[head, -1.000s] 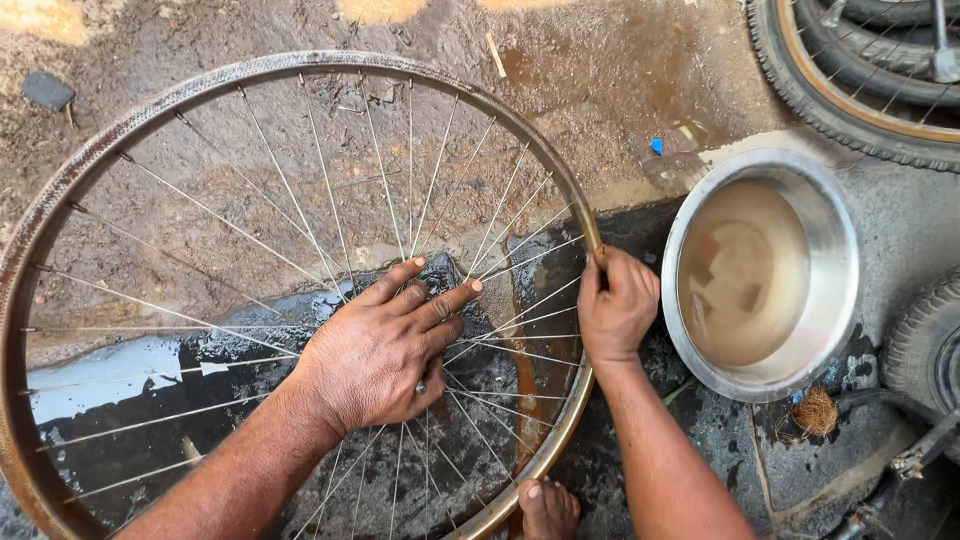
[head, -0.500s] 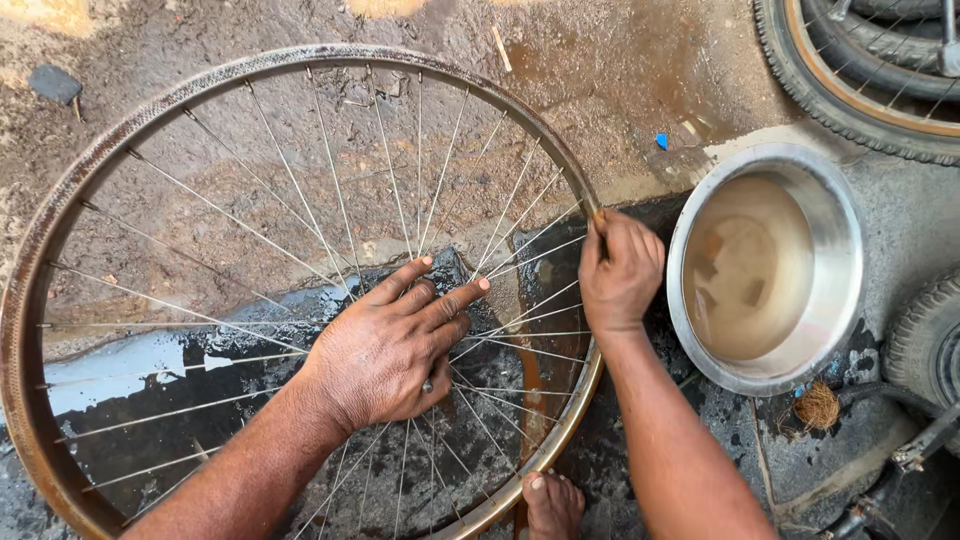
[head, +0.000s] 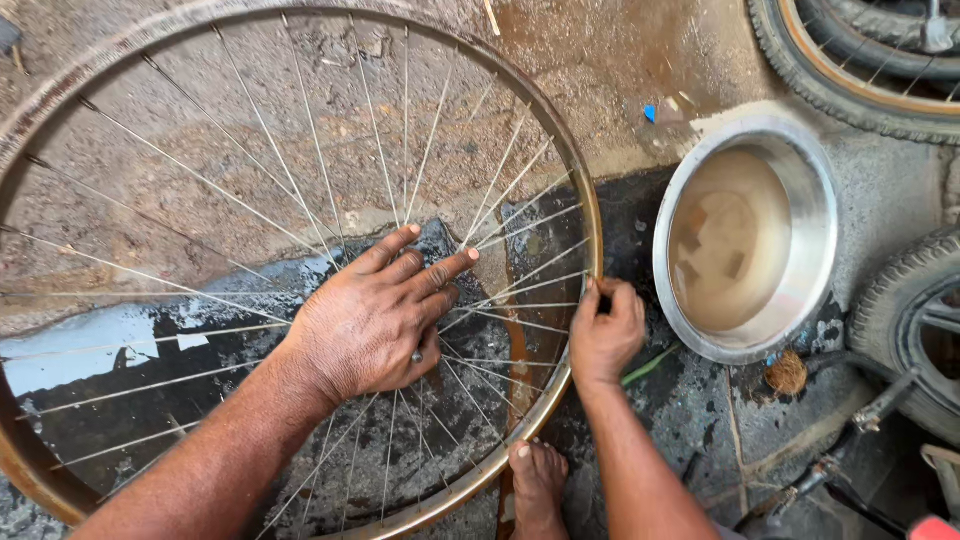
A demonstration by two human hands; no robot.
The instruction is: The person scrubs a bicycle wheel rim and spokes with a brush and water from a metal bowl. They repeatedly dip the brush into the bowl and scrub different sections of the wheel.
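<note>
1 bare rim, 1 basin, 2 tyres

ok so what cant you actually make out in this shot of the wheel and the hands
- Hub of the wheel rim: head view, covered by the left hand.
- What the right hand pinches at the rim: hidden by its fingers.
- Basin bottom: murky water hides it.
- Tyres: cut off by top and right edges.

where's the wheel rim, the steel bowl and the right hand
wheel rim [head: 592, 215], head view, on its rusty right edge
steel bowl [head: 822, 215], head view, on its shiny right wall
right hand [head: 605, 338], head view, on its back
</note>
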